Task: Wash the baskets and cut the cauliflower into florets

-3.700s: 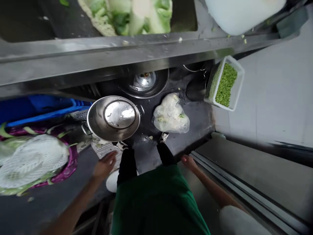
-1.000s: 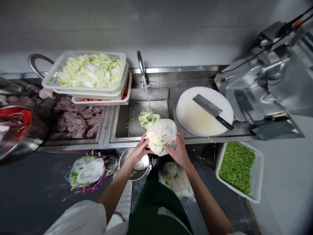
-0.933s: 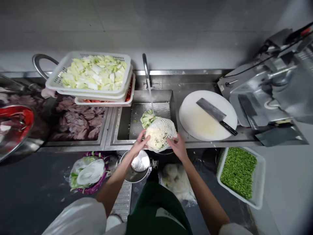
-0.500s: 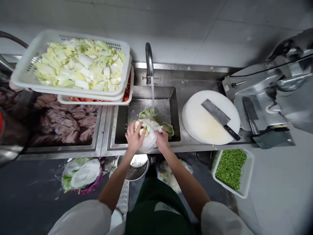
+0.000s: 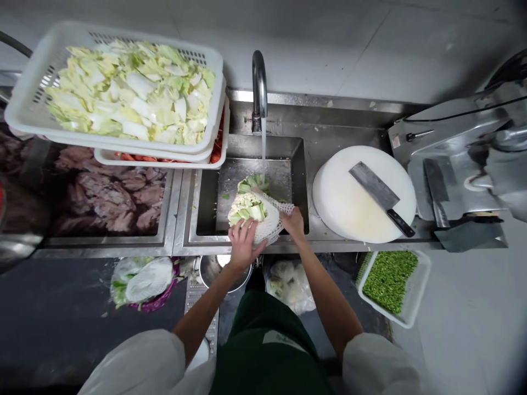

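Observation:
Over the front of the sink (image 5: 298, 181), a cauliflower (image 5: 242, 207) with pale florets and cut green leaf stalks sits partly inside a white foam net sleeve (image 5: 269, 222). My left hand (image 5: 242, 244) grips its lower left side, fingers spread over the florets and net. With closed fingers, my right hand (image 5: 293, 222) holds the stretched end of the net at the right. Just behind lies another leafy head (image 5: 251, 184), partly hidden, under water running from the faucet (image 5: 259, 82).
White baskets, the top one of chopped cabbage (image 5: 135, 93), stand at left beside a basin of raw meat (image 5: 111, 192). A cleaver (image 5: 374, 186) lies on the round cutting board (image 5: 337, 203) at right. Below is a basket of chopped greens (image 5: 389, 280); a pot (image 5: 218, 271) stands beneath the sink.
The net has been pulled rightward off the cauliflower, baring more florets. My right hand moved right with the net's end; my left hand shifted lower on the head. The view shifted slightly.

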### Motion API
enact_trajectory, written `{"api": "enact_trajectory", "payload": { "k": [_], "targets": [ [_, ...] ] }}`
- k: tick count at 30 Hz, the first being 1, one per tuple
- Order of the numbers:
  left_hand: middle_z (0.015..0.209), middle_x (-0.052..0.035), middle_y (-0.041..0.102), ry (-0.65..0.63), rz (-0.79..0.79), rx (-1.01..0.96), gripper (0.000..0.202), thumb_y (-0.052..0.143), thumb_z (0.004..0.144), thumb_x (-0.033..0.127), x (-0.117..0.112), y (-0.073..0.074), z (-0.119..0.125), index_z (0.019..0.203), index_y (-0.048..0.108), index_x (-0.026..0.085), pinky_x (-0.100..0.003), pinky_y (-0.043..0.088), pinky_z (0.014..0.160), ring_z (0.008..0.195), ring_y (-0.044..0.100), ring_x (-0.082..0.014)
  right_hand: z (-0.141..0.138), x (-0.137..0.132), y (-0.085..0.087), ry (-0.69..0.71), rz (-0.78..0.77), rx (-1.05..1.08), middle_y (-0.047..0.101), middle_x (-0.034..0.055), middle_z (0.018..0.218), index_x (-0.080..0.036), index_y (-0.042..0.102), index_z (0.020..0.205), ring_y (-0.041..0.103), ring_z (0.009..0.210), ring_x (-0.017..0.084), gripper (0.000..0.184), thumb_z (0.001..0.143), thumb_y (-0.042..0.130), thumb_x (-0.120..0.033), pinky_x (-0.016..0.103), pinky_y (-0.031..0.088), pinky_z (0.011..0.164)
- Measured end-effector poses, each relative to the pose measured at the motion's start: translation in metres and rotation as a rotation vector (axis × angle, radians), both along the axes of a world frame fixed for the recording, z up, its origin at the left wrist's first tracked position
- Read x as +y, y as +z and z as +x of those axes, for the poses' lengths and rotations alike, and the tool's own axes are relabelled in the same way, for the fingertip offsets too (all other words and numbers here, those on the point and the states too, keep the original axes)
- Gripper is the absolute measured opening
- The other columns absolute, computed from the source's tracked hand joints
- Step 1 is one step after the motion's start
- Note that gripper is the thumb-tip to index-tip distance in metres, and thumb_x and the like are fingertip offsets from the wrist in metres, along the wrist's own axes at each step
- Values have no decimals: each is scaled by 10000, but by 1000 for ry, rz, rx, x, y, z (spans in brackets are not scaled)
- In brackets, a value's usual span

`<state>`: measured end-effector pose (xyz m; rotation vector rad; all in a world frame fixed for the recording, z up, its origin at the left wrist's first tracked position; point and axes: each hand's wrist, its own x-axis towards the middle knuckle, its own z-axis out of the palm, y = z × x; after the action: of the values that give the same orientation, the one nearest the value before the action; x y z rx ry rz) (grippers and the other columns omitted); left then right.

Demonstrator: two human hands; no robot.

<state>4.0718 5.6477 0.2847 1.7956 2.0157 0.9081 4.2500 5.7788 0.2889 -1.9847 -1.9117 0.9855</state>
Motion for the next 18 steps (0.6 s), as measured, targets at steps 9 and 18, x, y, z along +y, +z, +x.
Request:
{"api": "enact_trajectory", "payload": {
  "k": [9,18],
  "targets": [
    [1347,-85,707,-187,-141,-14,307,483,973,187,-12,-11,26,1008,770,291,-614,261,1208,1406,495,-336,-59,35,63,337,-112,-76,448,229,1592,-219,302,1674,508,1388,461,967,925,540,-782,537,433,1087],
    [1087,-163,714,-32,-259,-143,428,554,966,502,-76,-62,-2,1290,650,240,-623,440,1119,1129,670,-404,-61,39,34,506,58,-208,760,148,1195,-235,588,1516,708,1103,300,483,1072,401,-267,406,494,984]
  ]
}}
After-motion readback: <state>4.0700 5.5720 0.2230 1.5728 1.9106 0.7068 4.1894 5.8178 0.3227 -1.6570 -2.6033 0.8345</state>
